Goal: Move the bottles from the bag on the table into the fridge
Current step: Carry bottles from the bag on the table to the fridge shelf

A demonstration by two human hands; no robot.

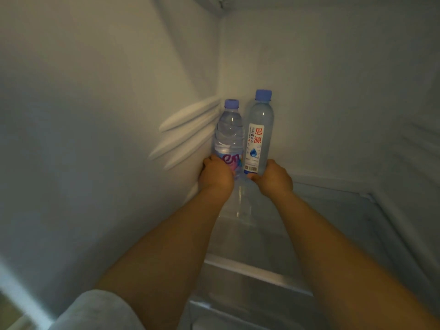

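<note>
Two clear water bottles with blue caps stand upright side by side in the back left corner of the fridge. The shorter bottle (pixel 229 129) has a pink and blue label, and my left hand (pixel 216 175) grips its lower part. The taller bottle (pixel 259 132) carries a white label with red characters, and my right hand (pixel 274 176) grips its base. Both bottle bottoms are hidden behind my hands, at the level of the glass shelf (pixel 240 234). Both arms reach deep into the fridge.
The fridge's left wall (pixel 95 115) has moulded shelf rails (pixel 188 132) right beside the shorter bottle. The back wall (pixel 333 91) rises behind both bottles. To the right of the bottles the shelf is bare. A metal shelf edge (pixel 257 275) crosses below my forearms.
</note>
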